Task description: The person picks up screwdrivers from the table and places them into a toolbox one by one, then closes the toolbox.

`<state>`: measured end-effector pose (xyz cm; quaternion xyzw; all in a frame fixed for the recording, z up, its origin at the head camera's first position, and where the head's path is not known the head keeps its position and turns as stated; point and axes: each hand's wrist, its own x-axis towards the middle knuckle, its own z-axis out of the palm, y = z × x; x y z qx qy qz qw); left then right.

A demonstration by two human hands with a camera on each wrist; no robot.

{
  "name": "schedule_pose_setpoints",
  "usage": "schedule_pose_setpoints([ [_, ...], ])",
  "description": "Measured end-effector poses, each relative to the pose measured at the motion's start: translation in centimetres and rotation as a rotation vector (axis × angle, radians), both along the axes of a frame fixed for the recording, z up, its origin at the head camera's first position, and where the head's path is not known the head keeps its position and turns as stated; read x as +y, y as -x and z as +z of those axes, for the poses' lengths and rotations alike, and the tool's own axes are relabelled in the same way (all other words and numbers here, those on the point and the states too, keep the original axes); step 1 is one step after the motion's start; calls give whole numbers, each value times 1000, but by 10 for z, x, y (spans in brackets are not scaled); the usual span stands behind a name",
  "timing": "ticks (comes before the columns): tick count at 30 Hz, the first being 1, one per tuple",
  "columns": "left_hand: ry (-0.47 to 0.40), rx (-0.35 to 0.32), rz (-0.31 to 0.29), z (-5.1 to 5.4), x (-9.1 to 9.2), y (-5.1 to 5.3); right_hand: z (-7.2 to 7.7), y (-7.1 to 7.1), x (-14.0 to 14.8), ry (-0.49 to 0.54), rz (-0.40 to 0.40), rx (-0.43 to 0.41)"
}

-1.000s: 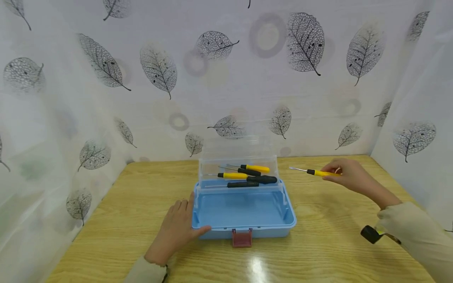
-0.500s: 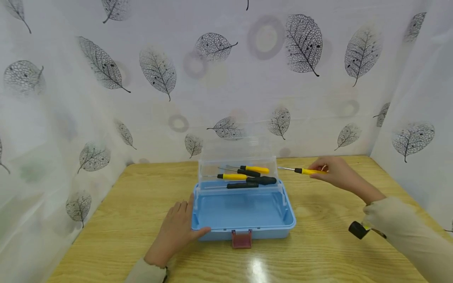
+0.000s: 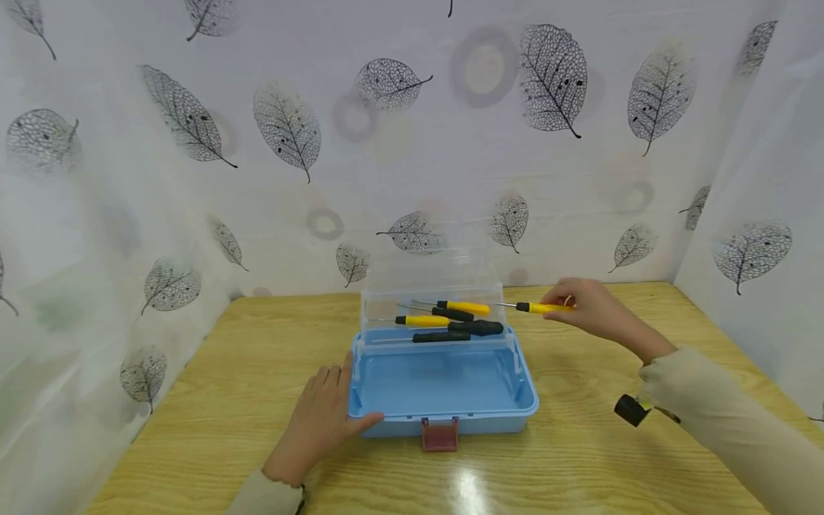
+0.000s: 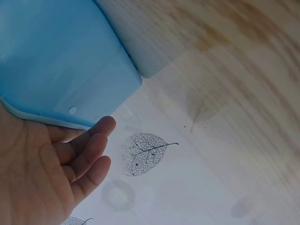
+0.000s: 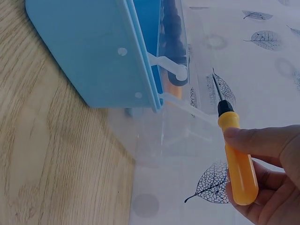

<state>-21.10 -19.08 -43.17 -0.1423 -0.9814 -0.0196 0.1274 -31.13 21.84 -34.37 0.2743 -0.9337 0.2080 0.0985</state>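
Observation:
A blue toolbox (image 3: 444, 425) stands on the table with its clear lid raised. Its clear tray (image 3: 434, 347) holds several screwdrivers with yellow or black handles, among them a black screwdriver (image 3: 476, 327). My right hand (image 3: 595, 307) pinches the yellow handle of a screwdriver (image 5: 240, 164) between thumb and fingers, just right of the tray. The shaft points left, its tip by the tray's right end. My left hand (image 3: 322, 415) rests against the box's left side, thumb near the front rim; in the left wrist view its fingers (image 4: 86, 157) are extended and slightly bent.
A reddish latch (image 3: 440, 436) hangs at the box's front. The wood-grain table (image 3: 257, 357) spreads around the box. A leaf-print curtain (image 3: 412, 157) closes off the back and sides. A small black device (image 3: 631, 410) sits at the right wrist.
My right hand has moved left with the screwdriver, bringing its tip from right of the box to the tray's right end. The left hand and the box have stayed in place.

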Motion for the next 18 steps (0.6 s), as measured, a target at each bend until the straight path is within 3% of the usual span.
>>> schedule_pose_setpoints([
  [18, 9, -12, 7, 2, 1, -1, -1, 10, -30, 36, 68, -4],
])
